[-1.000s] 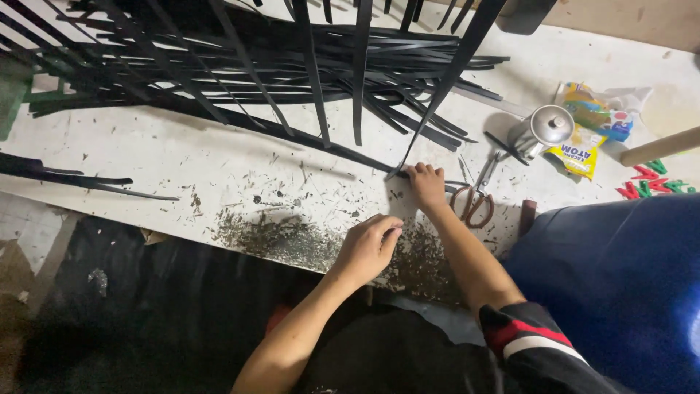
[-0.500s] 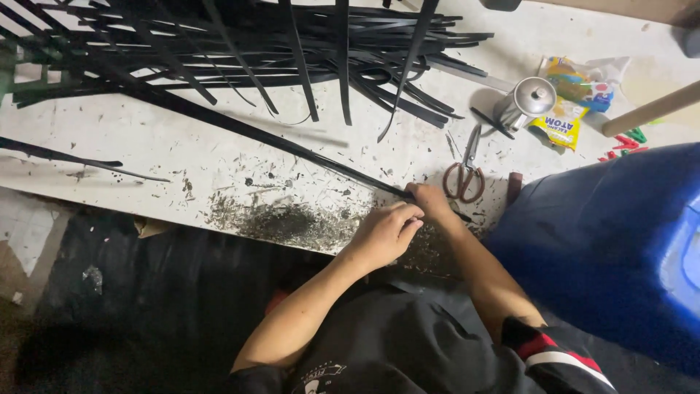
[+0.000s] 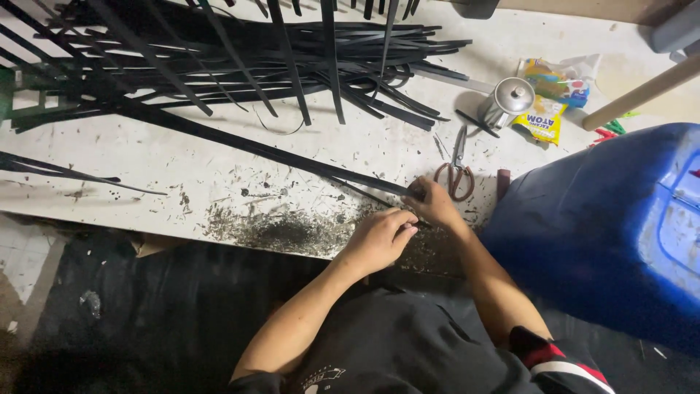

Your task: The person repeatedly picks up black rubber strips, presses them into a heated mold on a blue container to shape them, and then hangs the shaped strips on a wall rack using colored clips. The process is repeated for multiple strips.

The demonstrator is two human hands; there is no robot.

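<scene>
Nearby, scissors (image 3: 456, 169) and a metal pot (image 3: 508, 101) flank both hands (image 3: 408, 222) gripping a black strip (image 3: 240, 144).

long black strips (image 3: 240, 142): matt, smooth, plastic-like | white worktop (image 3: 146, 157): rough, scuffed, speckled | small steel pot (image 3: 508, 101): shiny metal | big blue drum (image 3: 605, 226): smooth plastic, slight sheen

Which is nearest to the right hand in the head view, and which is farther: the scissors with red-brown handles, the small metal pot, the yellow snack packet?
1. Scissors with red-brown handles, just above the right hand.
2. Small metal pot, farther up.
3. Yellow snack packet, right of the pot; nearly level with it, hard to rank.
</scene>
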